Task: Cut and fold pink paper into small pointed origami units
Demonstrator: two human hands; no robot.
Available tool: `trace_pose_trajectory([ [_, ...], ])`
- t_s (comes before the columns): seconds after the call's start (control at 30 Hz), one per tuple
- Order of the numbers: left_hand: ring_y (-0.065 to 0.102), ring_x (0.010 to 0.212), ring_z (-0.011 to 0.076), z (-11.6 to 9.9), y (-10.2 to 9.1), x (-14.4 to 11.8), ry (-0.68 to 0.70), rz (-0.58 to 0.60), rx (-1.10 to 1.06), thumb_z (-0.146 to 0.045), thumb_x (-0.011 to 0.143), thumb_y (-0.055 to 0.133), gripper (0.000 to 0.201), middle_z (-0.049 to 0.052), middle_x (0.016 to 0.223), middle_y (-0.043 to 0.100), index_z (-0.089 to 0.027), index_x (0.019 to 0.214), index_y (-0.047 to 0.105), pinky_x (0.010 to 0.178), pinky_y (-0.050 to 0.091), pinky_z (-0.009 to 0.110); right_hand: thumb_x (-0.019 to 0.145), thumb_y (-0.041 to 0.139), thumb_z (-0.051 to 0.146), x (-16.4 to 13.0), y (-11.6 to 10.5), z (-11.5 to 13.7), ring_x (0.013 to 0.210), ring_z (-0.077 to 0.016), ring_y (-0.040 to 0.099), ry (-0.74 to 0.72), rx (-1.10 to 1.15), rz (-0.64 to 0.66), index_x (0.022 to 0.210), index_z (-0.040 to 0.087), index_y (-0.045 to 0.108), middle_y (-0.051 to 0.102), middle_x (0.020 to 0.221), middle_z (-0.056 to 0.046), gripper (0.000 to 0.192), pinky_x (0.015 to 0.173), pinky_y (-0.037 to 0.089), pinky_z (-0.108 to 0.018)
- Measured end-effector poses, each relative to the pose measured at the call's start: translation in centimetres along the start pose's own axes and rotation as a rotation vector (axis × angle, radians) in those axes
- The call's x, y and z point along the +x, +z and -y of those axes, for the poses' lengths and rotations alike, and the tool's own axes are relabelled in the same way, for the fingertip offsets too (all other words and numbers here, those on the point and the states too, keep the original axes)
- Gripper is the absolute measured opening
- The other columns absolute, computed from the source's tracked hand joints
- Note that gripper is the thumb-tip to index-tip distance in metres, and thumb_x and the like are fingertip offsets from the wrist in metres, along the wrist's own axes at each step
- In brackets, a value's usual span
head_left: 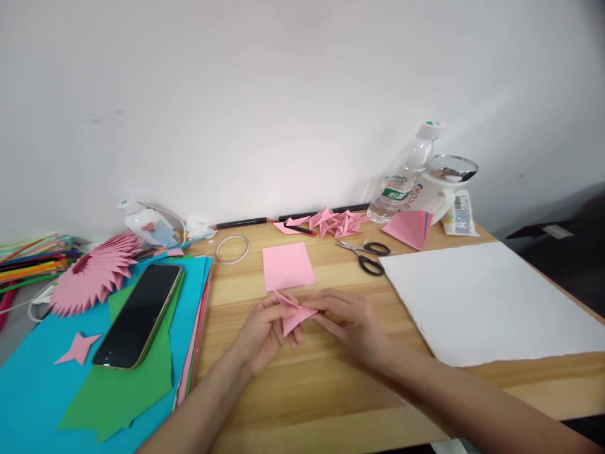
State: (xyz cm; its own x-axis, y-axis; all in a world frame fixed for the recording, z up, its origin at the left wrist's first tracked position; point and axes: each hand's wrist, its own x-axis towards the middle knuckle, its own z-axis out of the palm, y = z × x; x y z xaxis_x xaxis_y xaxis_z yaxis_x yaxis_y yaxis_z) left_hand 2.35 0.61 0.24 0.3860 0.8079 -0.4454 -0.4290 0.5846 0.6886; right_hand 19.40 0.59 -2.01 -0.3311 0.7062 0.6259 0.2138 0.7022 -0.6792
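A wooden table (331, 384) is filling the lower part of the view, running up to a pale wall. On its right side a large white sheet (491, 302) is lying flat, and on its left a stack of coloured paper (42, 378), blue on top with a green piece over it, is spreading toward the near edge. A black phone (139, 313) is resting face up on that stack, with a pink fan-shaped paper flower (92, 275) just beyond it and a small pink paper star (78, 348) lying near its lower end.

At the back, a clear water bottle (401, 180) is leaning beside a white lamp base (437, 195), and a heap of folded pink pieces (338, 222) is sitting near black-handled scissors (366, 255). A flat pink square (287, 265) is lying in the middle of the table.

Just in front of that square, the left hand (262, 334) and the right hand (352, 321) are meeting over the bare wood. Between them a small folded pink paper (295, 313) is being held: the left hand's fingers are curling around its left and lower part and pinching it, while the right hand's fingertips are pressing on its right tip. The paper is sitting directly between the two hands, touching both, low over the tabletop.
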Motion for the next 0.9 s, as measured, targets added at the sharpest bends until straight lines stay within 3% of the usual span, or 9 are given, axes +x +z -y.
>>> trace_pose_trajectory([
  [0.17, 0.058, 0.037, 0.0109, 0.07, -0.05, -0.02, -0.012, 0.030, -0.006, -0.012, 0.068, 0.065, 0.008, 0.002, 0.052, 0.063, -0.013, 0.072, 0.058, 0.029, 0.036, 0.013, 0.088, 0.056, 0.018, -0.27, -0.08, -0.50, 0.074, -0.0159, 0.067, -0.023, -0.025, -0.023, 0.097, 0.023, 0.067, 0.071, 0.083, -0.005, 0.015, 0.065, 0.055, -0.026],
  [0.67, 0.061, 0.041, 0.0118, 0.29, 0.11, -0.04, -0.033, 0.046, -0.040, -0.007, 0.065, 0.064, 0.008, 0.003, 0.054, 0.065, -0.012, 0.068, 0.059, 0.038, 0.047, 0.015, 0.086, 0.052, 0.011, -0.15, -0.02, 0.07, 0.083, -0.0171, 0.065, -0.066, -0.015, 0.003, 0.094, 0.021, 0.059, 0.067, 0.087, -0.008, 0.014, 0.069, 0.054, -0.029],
  [0.9, 0.063, 0.042, 0.0136, 0.56, -0.15, 0.01, -0.084, 0.075, -0.070, -0.004, 0.068, 0.061, 0.010, 0.003, 0.054, 0.066, -0.012, 0.073, 0.058, 0.037, 0.048, 0.015, 0.086, 0.053, 0.010, -0.12, -0.19, 0.28, 0.077, -0.0152, 0.066, -0.076, -0.005, 0.005, 0.092, 0.021, 0.058, 0.068, 0.082, -0.005, 0.014, 0.065, 0.053, -0.026],
])
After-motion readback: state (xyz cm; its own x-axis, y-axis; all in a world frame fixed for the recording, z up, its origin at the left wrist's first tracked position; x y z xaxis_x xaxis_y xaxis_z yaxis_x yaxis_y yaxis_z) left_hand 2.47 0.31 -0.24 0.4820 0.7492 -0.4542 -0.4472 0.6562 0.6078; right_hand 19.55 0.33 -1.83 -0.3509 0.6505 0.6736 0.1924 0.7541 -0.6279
